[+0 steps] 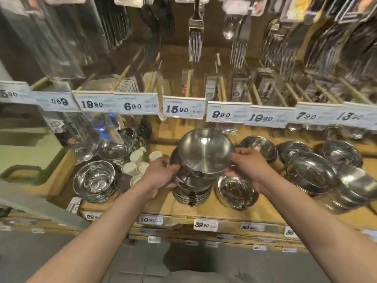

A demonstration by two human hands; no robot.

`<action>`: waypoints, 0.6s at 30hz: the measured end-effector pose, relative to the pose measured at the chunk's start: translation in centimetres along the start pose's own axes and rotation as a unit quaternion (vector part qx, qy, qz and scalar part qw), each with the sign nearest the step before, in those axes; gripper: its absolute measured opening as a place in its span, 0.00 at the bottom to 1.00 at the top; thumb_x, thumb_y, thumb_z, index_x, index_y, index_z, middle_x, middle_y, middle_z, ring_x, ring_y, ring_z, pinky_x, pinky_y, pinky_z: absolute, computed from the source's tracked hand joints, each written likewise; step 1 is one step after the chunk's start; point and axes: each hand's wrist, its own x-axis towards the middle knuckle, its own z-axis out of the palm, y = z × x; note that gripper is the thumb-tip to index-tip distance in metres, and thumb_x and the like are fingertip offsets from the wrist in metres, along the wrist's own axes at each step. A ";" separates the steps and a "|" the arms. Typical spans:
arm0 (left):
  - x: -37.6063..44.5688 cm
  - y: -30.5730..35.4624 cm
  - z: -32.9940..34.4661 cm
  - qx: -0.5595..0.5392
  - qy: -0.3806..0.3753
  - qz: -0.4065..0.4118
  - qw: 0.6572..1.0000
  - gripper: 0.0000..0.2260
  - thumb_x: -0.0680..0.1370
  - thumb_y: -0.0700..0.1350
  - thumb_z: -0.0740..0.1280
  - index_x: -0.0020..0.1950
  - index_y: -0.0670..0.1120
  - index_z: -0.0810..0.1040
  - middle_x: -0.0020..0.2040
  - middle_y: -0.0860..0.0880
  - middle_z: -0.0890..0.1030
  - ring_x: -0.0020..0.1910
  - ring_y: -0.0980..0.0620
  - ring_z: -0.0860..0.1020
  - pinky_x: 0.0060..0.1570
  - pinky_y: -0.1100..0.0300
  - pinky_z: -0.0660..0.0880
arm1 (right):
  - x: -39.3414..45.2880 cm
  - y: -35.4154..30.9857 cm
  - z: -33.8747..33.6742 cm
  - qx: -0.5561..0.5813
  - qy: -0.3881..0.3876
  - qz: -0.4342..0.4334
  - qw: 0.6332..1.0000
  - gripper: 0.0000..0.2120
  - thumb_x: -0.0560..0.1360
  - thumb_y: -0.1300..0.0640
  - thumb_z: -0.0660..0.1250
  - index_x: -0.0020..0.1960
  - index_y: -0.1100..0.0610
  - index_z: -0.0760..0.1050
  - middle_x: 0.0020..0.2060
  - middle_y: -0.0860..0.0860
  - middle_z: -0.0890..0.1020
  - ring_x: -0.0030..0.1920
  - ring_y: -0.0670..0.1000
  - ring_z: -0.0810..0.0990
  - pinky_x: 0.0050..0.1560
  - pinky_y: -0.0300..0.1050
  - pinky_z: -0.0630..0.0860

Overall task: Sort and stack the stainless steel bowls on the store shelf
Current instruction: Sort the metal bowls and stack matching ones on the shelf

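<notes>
Wooden store shelf [214, 209], edged with price tags [184, 109] and overhung by packaged forks [195, 35], carries steel bowls in several groups. Largest group: leaning stacks of wide bowls [318, 176] at right, tilted towards the front edge. At centre stands the tall bowl stack [191, 193], upright on the shelf board. Above it the top bowl [206, 153] is tipped back, its mouth facing the viewer, its lower rim on or just over the stack; which cannot be told. Left of centre sits a single polished bowl [94, 178], with small white cups [136, 162] just behind it. A shallow dish [236, 190] lies just right of the stack. Left hand [161, 173]: fingers curled round the upper bowls of the stack at its left side. Right hand [247, 165]: fingers pinching the top bowl's right rim. Likely risk: the tilted bowl seats crooked and slides off, since smooth steel rims give little grip; a sideways nudge could also topple the tall stack onto the dish or cups.
</notes>
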 end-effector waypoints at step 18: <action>0.0 -1.6 -0.4 0.103 0.074 -0.041 0.991 0.19 0.82 0.50 0.66 0.69 0.43 0.74 0.52 0.44 0.83 0.48 0.47 0.81 0.54 0.48 0.81 | 2.1 1.0 0.6 -0.031 -0.035 0.039 0.998 0.08 0.78 0.67 0.66 0.55 0.63 0.79 0.44 0.61 0.87 0.45 0.61 0.87 0.43 0.49 0.86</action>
